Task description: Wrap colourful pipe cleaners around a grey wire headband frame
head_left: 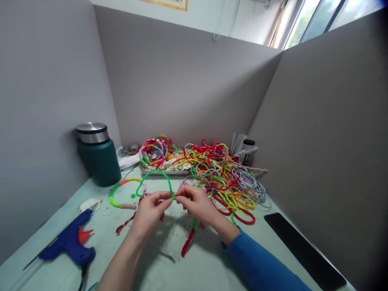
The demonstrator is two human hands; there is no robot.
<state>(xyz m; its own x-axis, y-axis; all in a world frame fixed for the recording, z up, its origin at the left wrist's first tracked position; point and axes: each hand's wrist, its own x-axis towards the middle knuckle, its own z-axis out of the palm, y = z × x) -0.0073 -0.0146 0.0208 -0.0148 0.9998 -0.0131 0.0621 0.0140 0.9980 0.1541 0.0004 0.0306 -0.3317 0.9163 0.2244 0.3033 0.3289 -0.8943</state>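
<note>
My left hand [150, 212] and my right hand [197, 204] meet above the table's middle, both pinching the end of a green arched pipe-cleaner hoop [156, 173] that rises behind them. From my right hand a green-and-red pipe cleaner [188, 240] hangs down to the table. A red-and-white twisted strand [125, 223] lies under my left wrist. A hoop wrapped in green, orange and pink [119, 194] rests flat to the left.
A big tangle of coloured pipe cleaners [222, 178] fills the back right, with finished hoops [154, 150] on a tray. A blue glue gun [68, 242] lies front left, a green flask [98, 155] back left, a black phone [303, 250] on the right. Grey partitions enclose the desk.
</note>
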